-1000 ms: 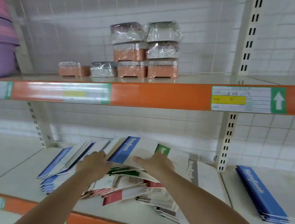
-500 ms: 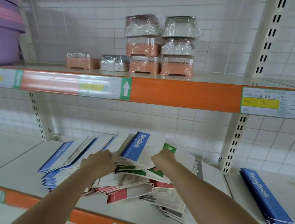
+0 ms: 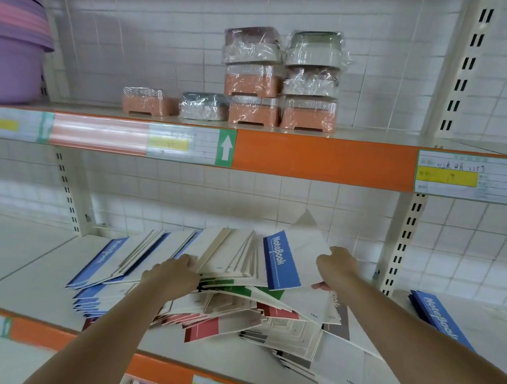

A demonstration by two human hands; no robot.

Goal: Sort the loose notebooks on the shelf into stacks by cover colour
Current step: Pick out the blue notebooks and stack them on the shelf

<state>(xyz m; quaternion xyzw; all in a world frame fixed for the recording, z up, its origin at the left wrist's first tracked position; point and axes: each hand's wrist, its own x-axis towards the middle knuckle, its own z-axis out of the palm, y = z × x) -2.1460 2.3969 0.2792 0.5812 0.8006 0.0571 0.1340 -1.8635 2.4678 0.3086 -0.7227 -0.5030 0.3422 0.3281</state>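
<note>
A loose heap of notebooks (image 3: 232, 312) with blue, green, red and grey spines lies on the lower shelf (image 3: 16, 262). My right hand (image 3: 337, 266) grips the right edge of a blue-spined notebook (image 3: 282, 261) and holds it tilted above the heap. My left hand (image 3: 175, 274) grips a fanned bundle of notebooks (image 3: 229, 254) at its lower left corner. A neat stack of blue notebooks (image 3: 435, 313) lies on the shelf to the right, partly hidden by my right arm. More blue-spined notebooks (image 3: 101, 266) fan out at the heap's left.
An upper shelf with an orange front rail (image 3: 313, 157) carries wrapped boxes (image 3: 280, 81) and purple basins (image 3: 7, 37). Slotted uprights (image 3: 401, 243) stand at the back of the lower shelf. An orange rail (image 3: 162, 374) edges the shelf front.
My right hand has lifted the blue-spined notebook up and to the right, away from the green one. My left hand stays on the fanned bundle, which now stands more upright.
</note>
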